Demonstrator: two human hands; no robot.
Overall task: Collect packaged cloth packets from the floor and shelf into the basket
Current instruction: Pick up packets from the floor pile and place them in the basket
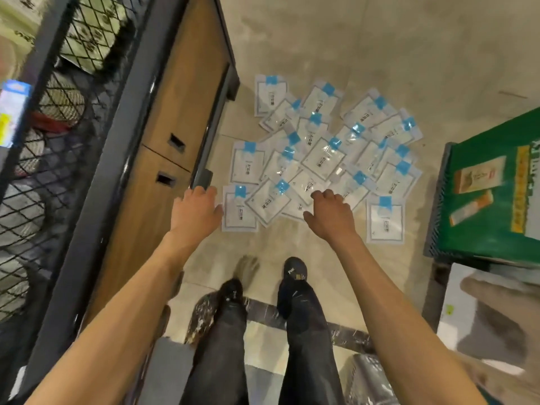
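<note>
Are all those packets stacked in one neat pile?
No, the packets lie spread flat across the floor, overlapping at odd angles.

Cloth packets (321, 162), centre frame: about 20, overlapping, exact count unclear. Hands 2: left hand (197, 207), right hand (330, 213). Shoes (232, 290): 2.

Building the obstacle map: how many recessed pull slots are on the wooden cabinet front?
2. The far slot and, closer to the camera, the near slot, just beyond the left hand. That arm may hide more lower down.
</note>
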